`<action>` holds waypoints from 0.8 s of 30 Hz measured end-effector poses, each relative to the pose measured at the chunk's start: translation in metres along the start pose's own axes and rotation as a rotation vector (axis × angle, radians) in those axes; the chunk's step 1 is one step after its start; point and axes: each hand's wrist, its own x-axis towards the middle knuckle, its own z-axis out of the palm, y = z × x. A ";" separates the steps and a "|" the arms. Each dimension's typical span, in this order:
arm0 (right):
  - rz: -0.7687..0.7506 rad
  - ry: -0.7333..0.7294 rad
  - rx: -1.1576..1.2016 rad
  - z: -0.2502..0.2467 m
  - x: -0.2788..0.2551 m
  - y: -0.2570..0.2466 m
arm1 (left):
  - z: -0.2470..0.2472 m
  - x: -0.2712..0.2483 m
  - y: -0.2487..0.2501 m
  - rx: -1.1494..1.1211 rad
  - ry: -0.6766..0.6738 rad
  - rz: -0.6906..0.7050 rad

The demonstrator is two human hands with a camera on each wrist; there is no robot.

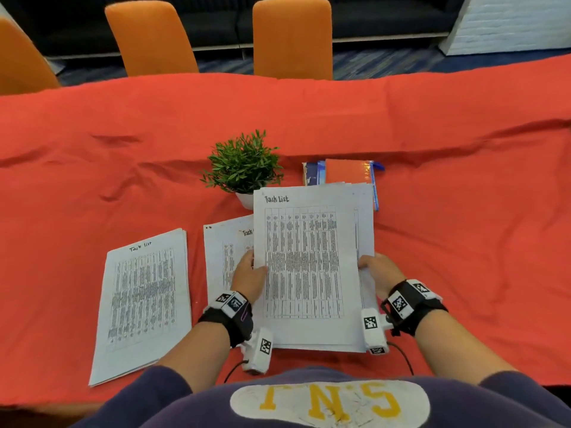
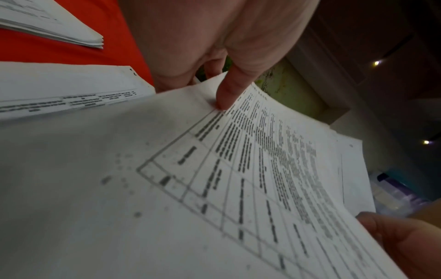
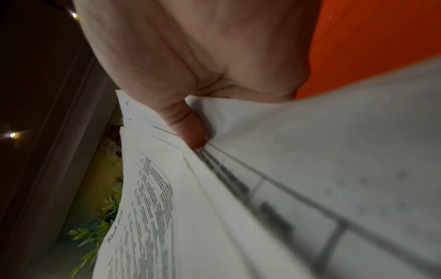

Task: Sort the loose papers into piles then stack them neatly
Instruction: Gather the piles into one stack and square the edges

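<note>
I hold a sheaf of printed "Task List" papers [image 1: 309,267] tilted up over the red tablecloth [image 1: 309,125]. My left hand [image 1: 251,271] pinches its left edge, thumb on the top sheet [image 2: 238,169]. My right hand [image 1: 375,270] grips the right edge, thumb pressed on the fanned sheets [image 3: 262,188]. A neat pile of the same papers [image 1: 143,301] lies flat at the left. Another pile [image 1: 227,251] lies between it and the held sheaf, partly covered by my left hand and the sheaf.
A small potted plant [image 1: 244,165] stands just beyond the papers. Notebooks and a blue pen [image 1: 343,173] lie to its right. Orange chairs [image 1: 292,38] stand along the table's far edge. The cloth is wrinkled to the right.
</note>
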 end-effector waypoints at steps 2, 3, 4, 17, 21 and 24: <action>0.026 0.029 0.016 0.001 0.009 0.006 | 0.003 0.000 -0.003 0.010 -0.007 -0.005; 0.042 0.037 0.052 0.002 0.011 0.007 | 0.004 -0.001 -0.003 0.013 -0.014 -0.003; 0.062 0.021 0.097 0.004 0.011 0.008 | 0.006 -0.001 -0.004 0.007 -0.023 -0.004; -0.010 -0.051 -0.128 0.005 0.006 0.009 | -0.014 0.022 -0.050 0.427 0.217 -0.137; -0.008 -0.005 -0.077 0.002 0.004 0.007 | -0.021 0.026 -0.067 0.472 0.184 -0.321; -0.008 0.006 -0.067 0.001 0.006 0.008 | -0.018 0.028 -0.071 0.406 0.178 -0.314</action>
